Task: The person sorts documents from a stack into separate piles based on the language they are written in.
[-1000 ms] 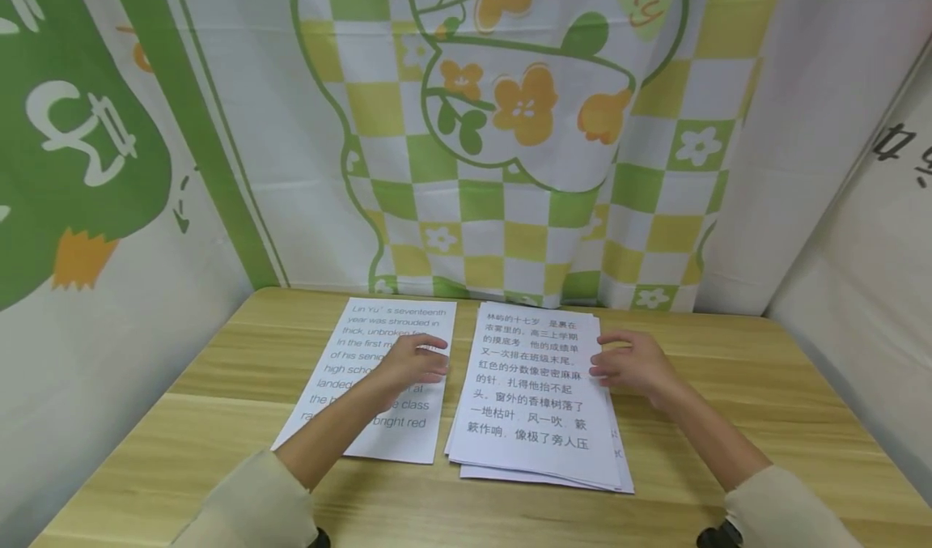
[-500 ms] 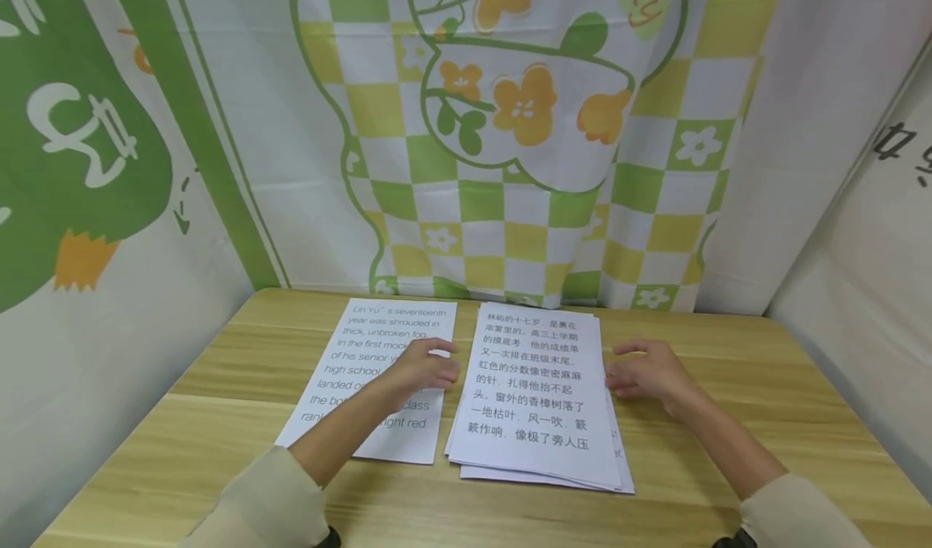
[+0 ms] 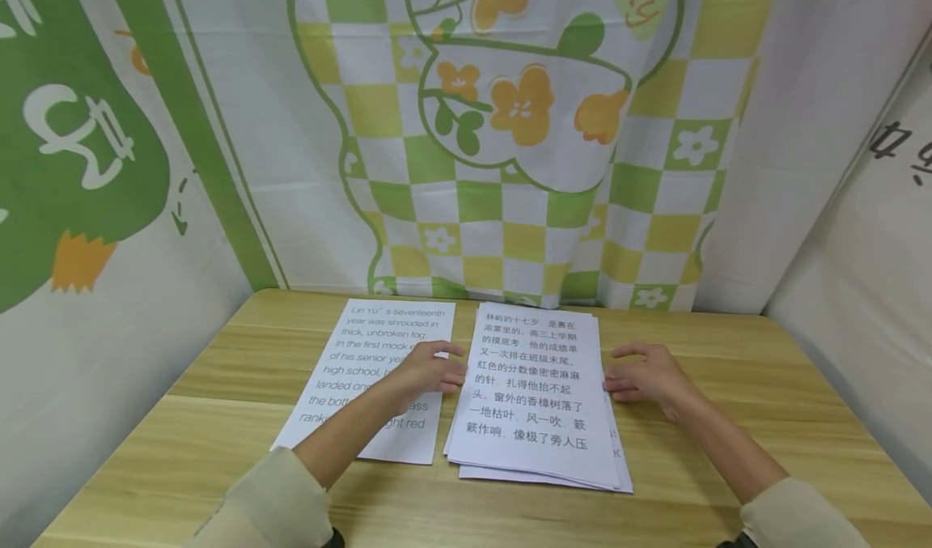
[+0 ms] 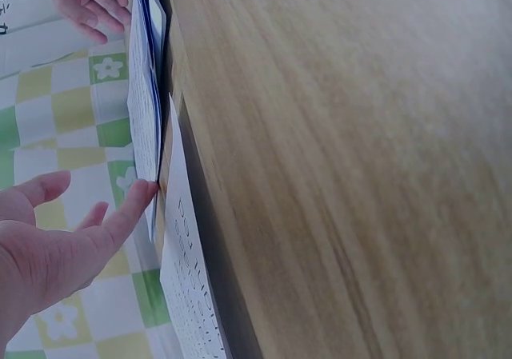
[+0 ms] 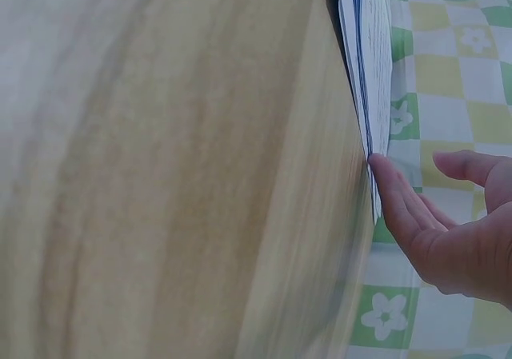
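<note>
A stack of printed sheets [image 3: 535, 402], slightly uneven at its edges, lies on the wooden table, with Chinese text on top. At the stack's left edge is my left hand [image 3: 424, 374], its fingers extended and fingertips touching the side in the left wrist view. On the opposite side, my right hand [image 3: 648, 376] has its fingertips against the right edge, as the right wrist view shows. Neither hand curls round the paper. Under my left hand and forearm lies a single sheet with English text [image 3: 393, 325], partly covered by them.
The wooden table [image 3: 204, 418] extends around the papers. Behind it hangs a green, yellow and white checked curtain [image 3: 502, 240], and printed cloth walls stand at both sides. A lower sheet juts out at the stack's near right corner.
My left hand has moved right, from over the English sheet to the stack's left edge. My right hand has shifted right, off the top sheet to the right edge.
</note>
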`<state>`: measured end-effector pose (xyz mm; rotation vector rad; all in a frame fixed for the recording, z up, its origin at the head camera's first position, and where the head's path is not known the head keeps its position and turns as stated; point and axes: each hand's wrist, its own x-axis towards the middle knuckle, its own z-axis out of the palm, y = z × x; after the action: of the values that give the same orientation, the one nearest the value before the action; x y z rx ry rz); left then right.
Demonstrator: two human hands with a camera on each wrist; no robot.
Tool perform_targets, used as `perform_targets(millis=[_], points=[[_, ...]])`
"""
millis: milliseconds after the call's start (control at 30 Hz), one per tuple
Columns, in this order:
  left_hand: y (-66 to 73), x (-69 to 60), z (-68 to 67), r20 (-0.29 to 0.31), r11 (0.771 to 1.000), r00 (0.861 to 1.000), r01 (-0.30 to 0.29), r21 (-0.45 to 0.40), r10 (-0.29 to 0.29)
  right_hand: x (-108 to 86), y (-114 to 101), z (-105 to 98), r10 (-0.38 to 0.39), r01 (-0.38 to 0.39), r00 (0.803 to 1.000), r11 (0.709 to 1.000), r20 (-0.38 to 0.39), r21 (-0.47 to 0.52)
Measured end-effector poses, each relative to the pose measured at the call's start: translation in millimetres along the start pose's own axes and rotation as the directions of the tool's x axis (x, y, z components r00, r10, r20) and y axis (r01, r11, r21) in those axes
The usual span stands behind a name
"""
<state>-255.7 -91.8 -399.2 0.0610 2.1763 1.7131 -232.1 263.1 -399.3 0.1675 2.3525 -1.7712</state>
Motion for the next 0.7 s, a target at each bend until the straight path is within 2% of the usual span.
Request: perform_targets(millis=[400,700], points=[[1.4,2.3,0.8,0.016,1.0,1.0,-0.016,-0.017,0.016,-3.8,-3.8,1.8,-0.019,0.019,1.0,1.0,-0.001,0.008],[3.0,4.9,1.2,-0.01,0.999,0.999,-0.033,-0.044,0.032,-6.7,-5.4,2.3,-0.027,0.027,1.0,0.999,-0.011,0.025]])
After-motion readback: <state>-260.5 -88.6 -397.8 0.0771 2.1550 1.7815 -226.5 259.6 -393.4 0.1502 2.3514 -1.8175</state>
